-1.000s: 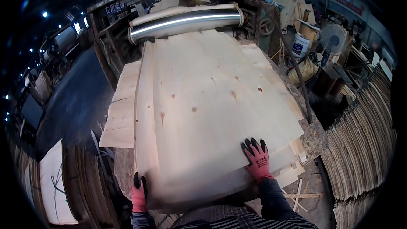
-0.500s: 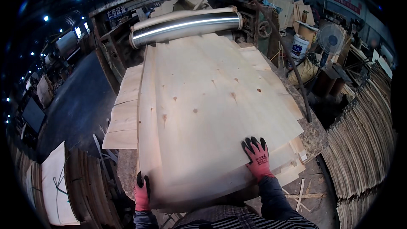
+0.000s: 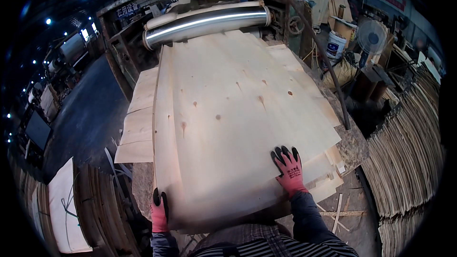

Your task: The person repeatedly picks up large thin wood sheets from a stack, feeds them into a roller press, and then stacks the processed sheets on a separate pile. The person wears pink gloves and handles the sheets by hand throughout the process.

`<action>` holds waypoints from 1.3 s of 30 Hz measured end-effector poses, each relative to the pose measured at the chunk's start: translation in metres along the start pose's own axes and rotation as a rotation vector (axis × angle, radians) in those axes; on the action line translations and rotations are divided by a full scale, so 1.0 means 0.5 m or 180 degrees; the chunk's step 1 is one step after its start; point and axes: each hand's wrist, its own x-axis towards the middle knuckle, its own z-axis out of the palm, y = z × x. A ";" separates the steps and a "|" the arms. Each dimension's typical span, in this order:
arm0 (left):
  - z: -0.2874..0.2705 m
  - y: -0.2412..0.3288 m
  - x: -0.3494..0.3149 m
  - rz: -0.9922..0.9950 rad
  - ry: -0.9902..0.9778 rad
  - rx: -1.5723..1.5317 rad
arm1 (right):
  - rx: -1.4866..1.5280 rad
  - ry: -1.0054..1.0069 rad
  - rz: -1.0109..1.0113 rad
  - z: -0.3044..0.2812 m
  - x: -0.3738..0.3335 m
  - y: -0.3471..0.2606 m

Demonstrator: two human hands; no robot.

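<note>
A large pale wood veneer sheet (image 3: 223, 128) with several brown knots lies before me, its far end just short of a shiny metal roller (image 3: 209, 23). At its near left corner, my left hand (image 3: 160, 212), in a pink glove with black fingertips, is closed on the edge; part of its grip is hidden. My right hand (image 3: 289, 171), gloved alike, rests flat on top near the right edge with fingers spread. More veneer pieces (image 3: 135, 128) stick out from underneath on both sides.
Tall veneer stacks (image 3: 404, 157) stand at the right, with others (image 3: 102, 204) at the lower left. A rusty bar (image 3: 328, 62) slants down along the table's right side. Beyond it are a fan (image 3: 372, 37) and a white bucket (image 3: 336, 46). Wood strips (image 3: 338, 212) lie at the lower right.
The whole scene sits slightly higher in the picture. Both hands keep their places on the sheet. Behind the roller, a dark blurred shape has shifted.
</note>
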 end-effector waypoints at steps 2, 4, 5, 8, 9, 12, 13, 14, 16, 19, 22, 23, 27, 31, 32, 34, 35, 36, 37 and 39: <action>-0.001 -0.006 0.002 0.0092 0.0041 0.0184 | -0.0001 -0.0016 0.0016 0.003 0.000 0.002; -0.002 -0.008 0.003 0.0121 0.0052 0.0246 | -0.0005 -0.0045 0.0054 0.006 0.000 0.004; -0.002 -0.008 0.004 0.0100 0.0043 0.0217 | 0.0000 -0.0044 0.0054 0.006 0.000 0.004; 0.001 -0.014 0.004 0.0282 0.0022 0.0012 | -0.0001 -0.0052 0.0046 0.006 0.000 0.003; 0.002 -0.015 0.005 0.0385 0.0013 -0.0078 | -0.0013 -0.0058 0.0044 0.006 0.001 0.003; -0.001 -0.004 0.005 0.0272 -0.0021 0.0178 | -0.0041 -0.0076 0.0032 0.003 0.001 0.003; -0.001 0.004 0.004 0.0222 -0.0031 0.0187 | -0.0053 -0.0081 0.0028 0.002 0.002 0.003; 0.001 0.013 0.000 0.0171 -0.0042 0.0195 | -0.0048 -0.0077 0.0030 0.001 0.001 0.004; -0.001 0.015 -0.001 0.0170 -0.0019 0.0186 | -0.0015 -0.0058 0.0017 0.002 0.001 0.004; 0.000 0.009 0.000 0.0237 0.0001 0.0090 | -0.0016 -0.0033 -0.0005 0.001 0.001 0.002; 0.006 0.035 -0.010 0.0177 -0.0046 -0.0028 | 0.0030 -0.0015 -0.0031 -0.002 0.001 0.003; 0.009 0.050 -0.015 0.0155 -0.0059 -0.0067 | 0.0035 -0.0008 -0.0032 -0.002 0.001 0.003; 0.006 0.060 -0.017 0.0101 -0.0098 -0.0075 | 0.0083 0.0017 -0.0028 0.000 0.000 0.004; 0.004 0.075 -0.022 0.0067 -0.0054 0.0081 | 0.0149 0.0008 0.0042 0.001 -0.001 0.001; 0.004 0.065 -0.020 0.0089 -0.0048 -0.0028 | 0.0144 0.0028 0.0036 0.001 0.000 0.000; 0.007 0.051 -0.016 0.0084 -0.0052 -0.0208 | 0.0123 0.0054 0.0036 0.004 0.000 0.002; 0.008 0.047 -0.015 0.0063 -0.0055 -0.0279 | 0.0125 0.0051 0.0038 0.005 0.000 0.003; 0.007 0.045 -0.014 0.0045 -0.0056 -0.0346 | 0.0131 0.0050 0.0039 0.006 0.000 0.003; 0.008 0.044 -0.015 0.0075 -0.0050 -0.0345 | 0.0137 0.0049 0.0041 0.006 0.000 0.003; 0.008 0.043 -0.015 0.0136 -0.0041 -0.0342 | 0.0133 0.0056 0.0034 0.005 -0.001 0.004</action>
